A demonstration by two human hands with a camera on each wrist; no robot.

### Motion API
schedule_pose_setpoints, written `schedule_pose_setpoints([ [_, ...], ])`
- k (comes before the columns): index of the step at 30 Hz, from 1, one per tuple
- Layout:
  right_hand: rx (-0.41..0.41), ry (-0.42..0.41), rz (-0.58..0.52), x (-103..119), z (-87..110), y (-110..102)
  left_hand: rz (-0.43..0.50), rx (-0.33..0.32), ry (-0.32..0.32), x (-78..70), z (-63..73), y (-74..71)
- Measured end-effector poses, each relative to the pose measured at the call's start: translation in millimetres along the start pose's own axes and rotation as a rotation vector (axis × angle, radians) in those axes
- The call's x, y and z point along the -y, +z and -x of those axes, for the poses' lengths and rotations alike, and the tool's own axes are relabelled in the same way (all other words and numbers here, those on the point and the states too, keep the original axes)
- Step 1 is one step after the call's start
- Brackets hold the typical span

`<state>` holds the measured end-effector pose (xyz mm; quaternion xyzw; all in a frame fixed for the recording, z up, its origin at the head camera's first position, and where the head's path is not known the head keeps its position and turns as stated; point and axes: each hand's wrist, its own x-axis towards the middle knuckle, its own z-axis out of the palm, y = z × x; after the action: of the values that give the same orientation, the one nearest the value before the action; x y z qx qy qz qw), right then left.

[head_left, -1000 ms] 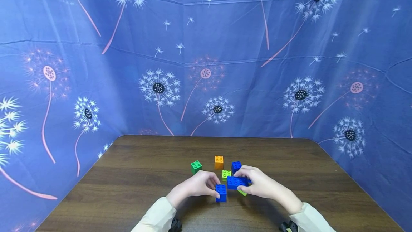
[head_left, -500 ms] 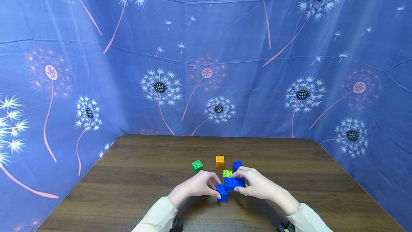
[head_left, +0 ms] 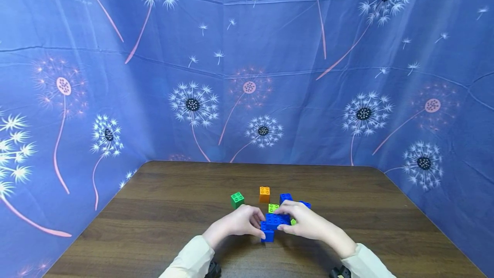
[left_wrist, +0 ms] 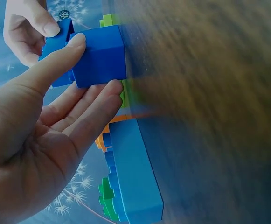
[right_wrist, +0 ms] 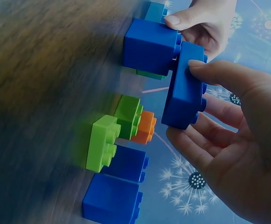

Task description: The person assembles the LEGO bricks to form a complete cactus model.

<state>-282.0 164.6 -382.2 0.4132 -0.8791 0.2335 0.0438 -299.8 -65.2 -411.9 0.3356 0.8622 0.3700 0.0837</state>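
My left hand (head_left: 243, 223) pinches a square blue toy building block (head_left: 267, 237) low over the table, thumb on the near side and fingers behind. In my right hand (head_left: 305, 223) is a longer blue building block (head_left: 275, 222), gripped between thumb and fingers. The long block's left end lies over the studs of the square block. The right wrist view has the long block (right_wrist: 184, 95) right at the studs of the square one (right_wrist: 150, 45), slightly tilted against it. Beyond the left hand's fingers, the left wrist view shows a light blue long block (left_wrist: 137, 172).
Behind the hands stand a green block (head_left: 237, 201), an orange block (head_left: 264, 195) and a lime block (head_left: 273, 208). Two blue blocks (right_wrist: 112, 198) and another lime block (right_wrist: 101, 143) sit by my right hand. A dandelion-print cloth (head_left: 247, 55) hangs behind the wooden table (head_left: 173, 209).
My right hand has moved left with the long blue block, bringing it from beside the square block to over its studs. The left hand keeps its grip in place.
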Motion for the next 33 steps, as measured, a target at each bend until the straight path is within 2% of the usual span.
schedule_pose_setpoints([
  [13, -0.005, -0.024, -0.012, 0.6, -2.9, 2.9, 0.004, 0.011, -0.029, -2.4, 0.9, 0.0],
  [28, 0.059, 0.037, -0.065, 3.6, -5.0, 2.4, 0.003, 0.018, -0.066, -4.0, -0.7, 0.9],
  [33, 0.069, 0.044, -0.062, 3.3, -4.9, 2.7, -0.012, 0.020, -0.058, -3.6, -0.7, 0.8],
])
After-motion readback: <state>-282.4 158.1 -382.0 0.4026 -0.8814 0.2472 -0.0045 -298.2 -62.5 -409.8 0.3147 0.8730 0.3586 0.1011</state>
